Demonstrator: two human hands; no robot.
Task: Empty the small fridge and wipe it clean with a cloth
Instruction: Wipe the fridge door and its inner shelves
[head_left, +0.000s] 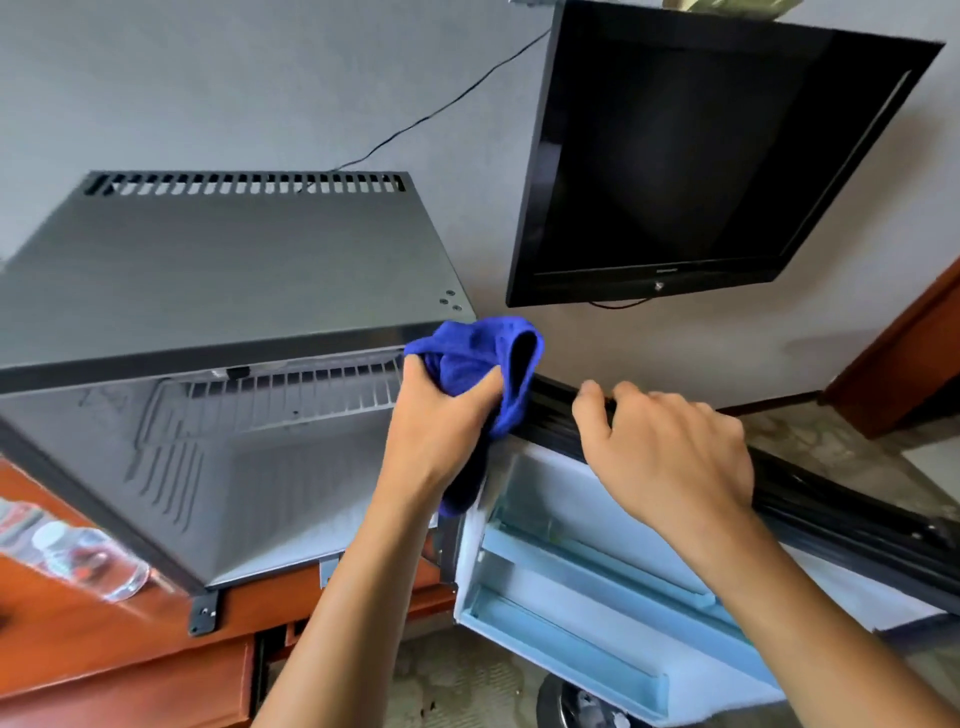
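The small fridge (218, 291) sits on a red-brown bench (104, 670), at about 9 o'clock. Its top is gray metal with a row of slots along the back. Its door (597, 587) is swung open toward 4 o'clock, and pale blue shelves show on the inside of the door.

The left hand (441, 415) is in the middle, with its fingers curled tight around a blue cloth (483, 364). The cloth is bunched up and sits at the front right corner of the fridge, where the door joins it. Part of the cloth hangs down below the hand.

The right hand (665, 441), at about 3 o'clock, grips the black top edge of the open door with bent fingers.

A clear bottle (83, 556) lies on the bench at 8 o'clock. A black TV (691, 156) hangs on the wall at 1 o'clock.
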